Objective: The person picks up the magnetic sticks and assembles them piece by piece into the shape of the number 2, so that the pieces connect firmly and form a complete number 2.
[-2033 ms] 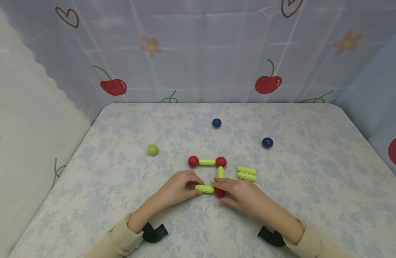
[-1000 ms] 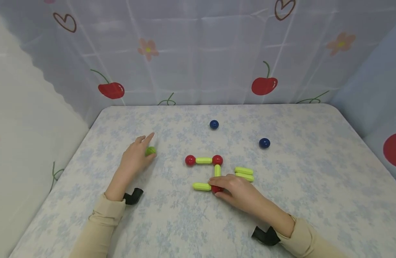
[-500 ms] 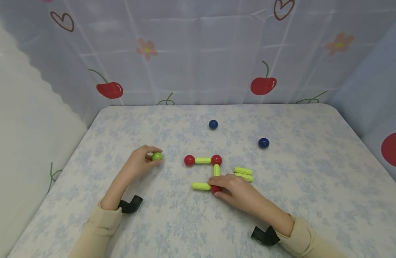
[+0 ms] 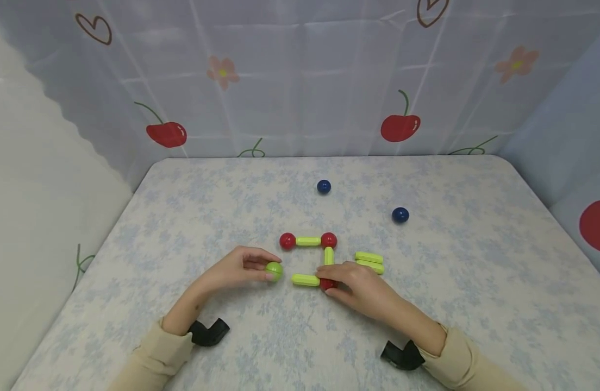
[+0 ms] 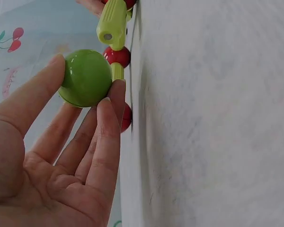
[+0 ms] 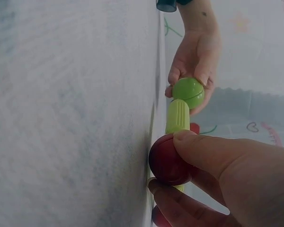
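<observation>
My left hand (image 4: 241,267) pinches a green ball (image 4: 274,271) between thumb and fingertips, just left of the free end of a yellow-green magnetic rod (image 4: 305,279). In the left wrist view a metal dot shows on that rod's end (image 5: 107,36). My right hand (image 4: 361,283) grips the red ball (image 6: 170,160) at the rod's other end. From this ball a second rod (image 4: 329,255) runs back to a red ball (image 4: 329,240), then a third rod (image 4: 308,241) leads left to another red ball (image 4: 287,241). A small gap separates the green ball from the free rod end in the head view.
Two loose yellow-green rods (image 4: 369,262) lie side by side right of the assembly. Farther back on the patterned table (image 4: 207,201) sit two dark blue balls, one central (image 4: 324,187) and one to the right (image 4: 400,215). A printed curtain (image 4: 300,81) hangs behind.
My left hand left the front rod, reached to the left for the green ball, took hold of it and brought it right, near the rod's free end. My right hand stayed on the red ball.
</observation>
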